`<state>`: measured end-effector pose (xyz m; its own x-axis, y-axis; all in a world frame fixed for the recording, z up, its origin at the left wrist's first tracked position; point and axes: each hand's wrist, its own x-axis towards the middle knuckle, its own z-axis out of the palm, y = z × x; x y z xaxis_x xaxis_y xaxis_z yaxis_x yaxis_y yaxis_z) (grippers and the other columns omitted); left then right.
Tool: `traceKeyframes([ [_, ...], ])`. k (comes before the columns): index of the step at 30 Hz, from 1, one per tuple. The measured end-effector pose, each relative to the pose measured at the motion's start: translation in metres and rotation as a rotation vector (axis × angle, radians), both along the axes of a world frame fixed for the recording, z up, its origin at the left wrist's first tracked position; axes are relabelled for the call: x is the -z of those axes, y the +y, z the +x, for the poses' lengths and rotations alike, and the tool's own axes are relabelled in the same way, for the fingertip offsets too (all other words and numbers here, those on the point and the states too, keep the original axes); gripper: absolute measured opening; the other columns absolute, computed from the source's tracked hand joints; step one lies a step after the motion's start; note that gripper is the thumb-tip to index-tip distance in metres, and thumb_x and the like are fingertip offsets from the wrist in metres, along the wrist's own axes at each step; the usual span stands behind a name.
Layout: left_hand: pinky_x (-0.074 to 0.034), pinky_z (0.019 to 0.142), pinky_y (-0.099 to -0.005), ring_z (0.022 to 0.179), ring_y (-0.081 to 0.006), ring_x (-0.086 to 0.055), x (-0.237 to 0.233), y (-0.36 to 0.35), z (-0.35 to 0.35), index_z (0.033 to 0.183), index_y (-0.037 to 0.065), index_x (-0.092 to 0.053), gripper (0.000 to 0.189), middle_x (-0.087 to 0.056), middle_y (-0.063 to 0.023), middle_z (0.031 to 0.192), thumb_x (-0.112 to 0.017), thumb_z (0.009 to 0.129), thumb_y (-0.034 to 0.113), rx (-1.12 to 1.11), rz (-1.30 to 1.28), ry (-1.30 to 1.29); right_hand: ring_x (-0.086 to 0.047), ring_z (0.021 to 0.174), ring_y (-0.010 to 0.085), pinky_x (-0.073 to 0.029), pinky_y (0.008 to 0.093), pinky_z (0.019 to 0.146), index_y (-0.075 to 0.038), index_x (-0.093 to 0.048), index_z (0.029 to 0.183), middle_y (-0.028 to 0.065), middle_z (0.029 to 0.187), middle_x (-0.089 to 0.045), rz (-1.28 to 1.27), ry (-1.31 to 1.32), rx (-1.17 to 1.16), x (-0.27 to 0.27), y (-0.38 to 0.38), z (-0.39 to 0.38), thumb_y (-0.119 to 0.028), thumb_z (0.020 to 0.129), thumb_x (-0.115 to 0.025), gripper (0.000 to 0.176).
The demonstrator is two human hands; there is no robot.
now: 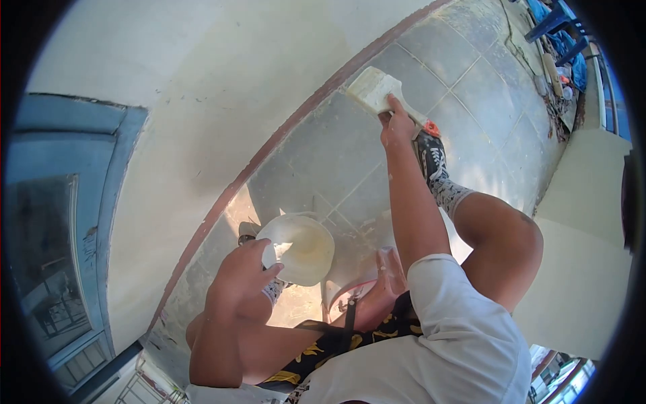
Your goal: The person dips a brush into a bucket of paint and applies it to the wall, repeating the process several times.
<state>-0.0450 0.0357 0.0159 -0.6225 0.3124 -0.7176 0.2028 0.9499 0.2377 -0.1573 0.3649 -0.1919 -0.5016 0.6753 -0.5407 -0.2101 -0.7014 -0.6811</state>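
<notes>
Cream paint in a white plastic bowl at six o'clock, rim pinched by the left hand, closed tight on it; keeps it level, likely against spilling. Farther, at one o'clock, right hand clenched round a wide paintbrush, bristles angled toward the reddish skirting stripe.

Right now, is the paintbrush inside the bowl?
No, the right hand holds the paintbrush out near the wall, well apart from the bowl that the left hand grips.

Cream brush, cream bowl, grey tiled floor, blue door
</notes>
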Motion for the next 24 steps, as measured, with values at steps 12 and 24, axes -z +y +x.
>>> traceKeyframes([
  [12, -0.042, 0.092, -0.0384, 0.107, -0.0321, -0.054, 0.051, 0.033, -0.045, 0.121, 0.001, -0.05, 0.051, -0.056, -0.0175, 0.115, -0.063, 0.081, 0.029, -0.002, -0.054, -0.027, -0.062, 0.088, 0.0241, -0.054, 0.032, 0.07, 0.012, -0.05, 0.106, 0.0164, 0.104, -0.058, 0.296, -0.076, 0.094, 0.057, 0.043, -0.117, -0.002, 0.072, -0.072, 0.043],
  [24, -0.042, 0.094, -0.0378, 0.109, -0.0318, -0.053, 0.073, 0.042, -0.062, 0.122, 0.002, -0.05, 0.051, -0.056, -0.0166, 0.117, -0.062, 0.081, 0.029, 0.013, -0.066, -0.075, -0.062, 0.091, 0.023, -0.05, 0.0309, 0.075, 0.011, -0.053, 0.101, 0.0162, 0.102, -0.06, 0.303, 0.178, 0.337, 0.022, 0.059, -0.126, 0.003, 0.073, -0.067, 0.033],
])
